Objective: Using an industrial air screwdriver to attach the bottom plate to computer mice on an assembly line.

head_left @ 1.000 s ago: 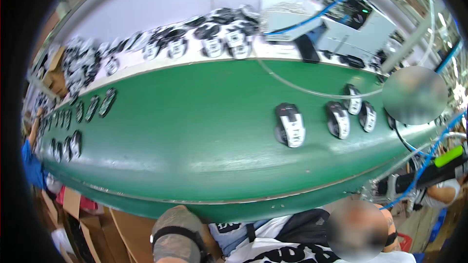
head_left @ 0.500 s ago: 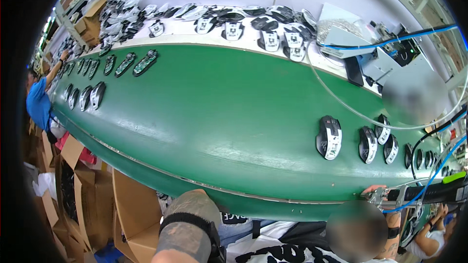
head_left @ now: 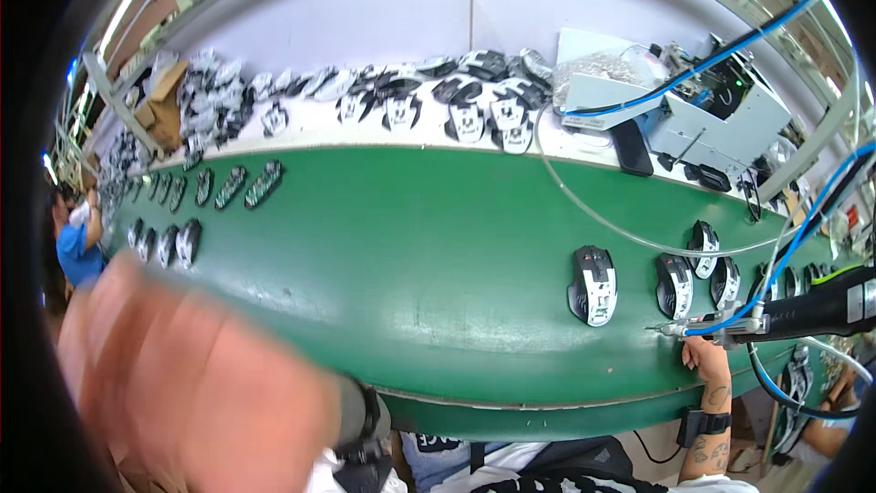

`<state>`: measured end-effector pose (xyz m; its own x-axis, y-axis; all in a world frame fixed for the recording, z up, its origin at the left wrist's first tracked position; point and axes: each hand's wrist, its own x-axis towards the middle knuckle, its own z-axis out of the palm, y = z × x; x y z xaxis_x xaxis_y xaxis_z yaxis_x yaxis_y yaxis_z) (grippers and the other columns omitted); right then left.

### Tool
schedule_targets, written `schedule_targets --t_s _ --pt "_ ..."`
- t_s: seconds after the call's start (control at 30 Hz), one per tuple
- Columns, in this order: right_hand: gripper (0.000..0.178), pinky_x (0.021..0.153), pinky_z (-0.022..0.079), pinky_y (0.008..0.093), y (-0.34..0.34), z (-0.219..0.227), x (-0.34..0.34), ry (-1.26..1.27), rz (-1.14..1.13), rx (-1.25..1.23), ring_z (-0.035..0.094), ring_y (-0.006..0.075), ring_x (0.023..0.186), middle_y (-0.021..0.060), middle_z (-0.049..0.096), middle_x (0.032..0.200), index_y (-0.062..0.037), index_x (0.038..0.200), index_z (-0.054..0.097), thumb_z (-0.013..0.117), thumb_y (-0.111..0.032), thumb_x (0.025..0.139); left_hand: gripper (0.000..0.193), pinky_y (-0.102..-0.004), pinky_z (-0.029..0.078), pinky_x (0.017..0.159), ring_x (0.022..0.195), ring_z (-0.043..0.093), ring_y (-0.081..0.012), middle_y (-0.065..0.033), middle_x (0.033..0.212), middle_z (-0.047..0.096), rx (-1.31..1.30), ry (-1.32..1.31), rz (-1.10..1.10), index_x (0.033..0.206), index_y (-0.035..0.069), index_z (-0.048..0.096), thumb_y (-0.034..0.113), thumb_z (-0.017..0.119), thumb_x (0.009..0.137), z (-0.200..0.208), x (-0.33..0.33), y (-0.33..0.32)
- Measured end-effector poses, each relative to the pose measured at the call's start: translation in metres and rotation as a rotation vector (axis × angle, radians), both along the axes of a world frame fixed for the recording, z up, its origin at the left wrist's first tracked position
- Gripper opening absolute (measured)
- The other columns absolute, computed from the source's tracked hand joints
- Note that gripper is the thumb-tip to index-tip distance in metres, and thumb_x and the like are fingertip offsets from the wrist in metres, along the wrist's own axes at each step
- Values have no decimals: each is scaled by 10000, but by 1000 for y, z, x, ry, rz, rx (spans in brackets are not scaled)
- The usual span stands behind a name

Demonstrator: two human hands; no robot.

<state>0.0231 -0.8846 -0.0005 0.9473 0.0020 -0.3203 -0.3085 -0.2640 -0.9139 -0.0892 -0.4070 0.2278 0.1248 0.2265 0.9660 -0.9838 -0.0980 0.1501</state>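
Observation:
My left hand [head_left: 196, 383] is raised at the lower left, large and smeared by motion, so its fingers cannot be read. My right hand [head_left: 705, 356] is at the belt's near edge on the right, its fingers curled. The metal nose of a black power screwdriver [head_left: 817, 307] lies just above it and partly covers it; what the fingers hold, if anything, is hidden. Left of the screwdriver tip, a black and white computer mouse [head_left: 594, 287] rests on the green belt [head_left: 411, 265]. Another mouse [head_left: 675, 286] sits beyond the tip, with more beside it.
Several mouse halves with green circuit boards [head_left: 265, 184] line the belt's far left. Mouse shells [head_left: 401, 111] cover the white ledge behind. A screw-feeding machine [head_left: 721, 128] stands at the back right, with a clear hose [head_left: 593, 210] looping over the belt. A person in blue [head_left: 80, 251] works at far left.
My left hand has come up into view at the lower left. The view has shifted, and my right hand shows more plainly beneath the screwdriver nose. The mice rest as before.

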Motion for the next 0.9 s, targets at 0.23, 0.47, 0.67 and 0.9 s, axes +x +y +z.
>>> schedule_targets --t_s 0.23,0.47,0.67,0.9 --pt "298 602 446 268 -25 -38 8 -80 188 202 529 154 663 71 544 884 -58 908 494 440 -351 903 410 -407 445 780 875 525 -302 -187 1036 477 467 818 671 1037 18 512 233 651 717 -156 293 8" --pt "113 291 269 213 -3 -6 4 -96 85 49 394 87 309 20 474 457 -1 801 517 579 -95 809 678 -446 339 968 1188 377 -381 -204 1283 416 826 1359 996 1253 37 420 516 510 782 -200 372 -39" --pt "111 280 255 191 7 -7 4 -117 94 83 380 74 307 -1 423 451 -5 823 493 549 -100 836 614 -443 396 908 1129 429 -400 -247 1232 411 667 1487 845 1233 74 430 439 565 759 -201 374 -21" --pt "108 279 238 180 8 -8 6 -160 82 55 346 47 302 -20 412 455 -12 814 491 540 -103 848 651 -389 383 898 1048 442 -329 -187 1106 482 470 670 979 1146 -6 467 238 743 609 -171 287 112"
